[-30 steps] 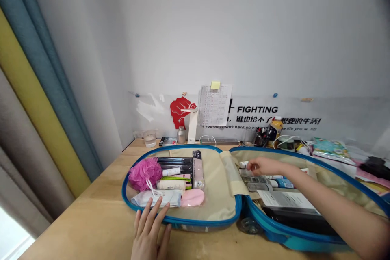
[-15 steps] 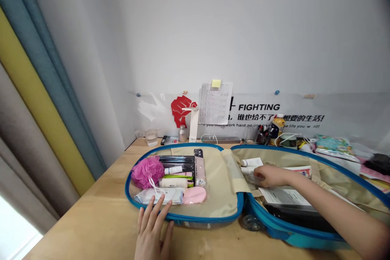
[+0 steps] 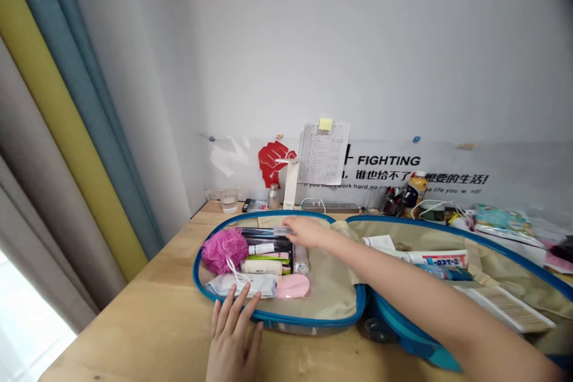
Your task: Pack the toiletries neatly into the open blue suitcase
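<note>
An open suitcase with a blue zip rim [image 3: 273, 316] and beige lining lies on the wooden desk [image 3: 134, 322]. My right hand [image 3: 308, 231] reaches over its left half and pinches a small clear plastic item [image 3: 283, 231] above a transparent pouch [image 3: 299, 274]. That pouch holds a pink mesh shower puff [image 3: 224, 250], several tubes [image 3: 262, 267] and a pink oval sponge [image 3: 292, 286]. My left hand [image 3: 234, 329] rests with its fingers apart against the front rim. In the right half lie a toothpaste tube [image 3: 441, 259] and a white sheet [image 3: 505, 308].
Along the wall stand a water glass [image 3: 229, 200], a small metal bottle [image 3: 273, 197], a white lamp [image 3: 290, 185], a power strip [image 3: 330, 208] and a juice bottle [image 3: 416, 190]. Plastic packets [image 3: 504, 222] lie to the right. A clear caster [image 3: 377, 329] sits below the suitcase.
My right hand has moved left from the suitcase's right half to above the left half, now pinching a small clear item. More items show in the right half. My left hand stays at the rim.
</note>
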### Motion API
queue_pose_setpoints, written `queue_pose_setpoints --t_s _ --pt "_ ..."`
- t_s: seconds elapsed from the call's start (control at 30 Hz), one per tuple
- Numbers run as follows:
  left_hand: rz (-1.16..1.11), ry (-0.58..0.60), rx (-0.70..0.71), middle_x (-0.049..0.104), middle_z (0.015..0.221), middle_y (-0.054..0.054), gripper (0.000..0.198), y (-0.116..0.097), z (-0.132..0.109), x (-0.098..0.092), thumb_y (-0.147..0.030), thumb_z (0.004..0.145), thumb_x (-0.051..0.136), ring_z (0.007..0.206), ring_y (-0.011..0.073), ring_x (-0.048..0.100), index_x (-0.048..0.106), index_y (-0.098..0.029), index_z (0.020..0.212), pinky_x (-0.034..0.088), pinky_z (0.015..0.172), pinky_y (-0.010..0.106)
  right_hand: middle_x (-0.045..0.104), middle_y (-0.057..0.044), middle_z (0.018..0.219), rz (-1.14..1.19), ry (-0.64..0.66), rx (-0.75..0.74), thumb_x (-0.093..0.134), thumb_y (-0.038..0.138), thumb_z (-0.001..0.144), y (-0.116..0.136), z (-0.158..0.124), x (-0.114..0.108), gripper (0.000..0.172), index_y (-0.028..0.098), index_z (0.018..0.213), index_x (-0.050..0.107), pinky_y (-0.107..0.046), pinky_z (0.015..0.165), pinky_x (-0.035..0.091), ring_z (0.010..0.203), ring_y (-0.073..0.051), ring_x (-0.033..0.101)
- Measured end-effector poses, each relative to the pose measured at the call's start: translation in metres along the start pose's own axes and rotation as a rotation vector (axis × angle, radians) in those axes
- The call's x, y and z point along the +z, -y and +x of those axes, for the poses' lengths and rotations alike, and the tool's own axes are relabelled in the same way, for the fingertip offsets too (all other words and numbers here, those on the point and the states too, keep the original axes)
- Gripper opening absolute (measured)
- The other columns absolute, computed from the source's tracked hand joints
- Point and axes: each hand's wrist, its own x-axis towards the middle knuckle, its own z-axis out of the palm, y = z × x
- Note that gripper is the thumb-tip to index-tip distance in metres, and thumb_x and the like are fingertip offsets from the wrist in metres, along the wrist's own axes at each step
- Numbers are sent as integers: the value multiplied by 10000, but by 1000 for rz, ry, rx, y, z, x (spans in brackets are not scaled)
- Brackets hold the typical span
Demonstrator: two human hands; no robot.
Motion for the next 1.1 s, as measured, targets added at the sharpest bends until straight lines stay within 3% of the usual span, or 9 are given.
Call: queue_pose_setpoints --t_s 0.13,0.27,0.63,0.93,1.1 --pt "18 1 4 582 1370 35 495 0 -1 2 -215 878 499 1339 233 438 501 -296 1367 269 1134 421 586 -85 1235 -44 2 -29 573 377 912 36 41 30 372 172 1222 564 -433 904 512 1066 -200 595" --pt "28 -24 32 590 1360 40 470 -2 2 0 -198 879 497 1374 216 386 523 -261 1344 230 1150 396 585 -85 1235 -67 10 -29 573 380 912 43 53 41 378 172 1227 560 -427 893 517 1057 -198 599" --pt "33 -10 32 574 1381 36 446 -3 2 1 -200 887 484 1389 220 364 538 -258 1327 202 1163 404 603 -79 1200 -132 129 -7 560 387 919 48 44 43 345 172 1188 581 -410 881 522 1028 -184 607" --pt "42 -34 62 585 1362 48 430 -1 6 -1 -195 892 481 1425 202 296 536 -234 1317 155 1179 382 610 -77 1179 -136 136 -21 571 381 914 66 42 51 355 161 1193 576 -405 862 530 1009 -183 615" --pt "73 -4 80 566 1383 59 431 3 2 0 -193 886 492 1444 202 250 534 -213 1314 124 1185 376 592 -84 1225 -119 60 -40 566 377 917 40 37 27 358 175 1213 570 -417 893 518 1053 -192 600"
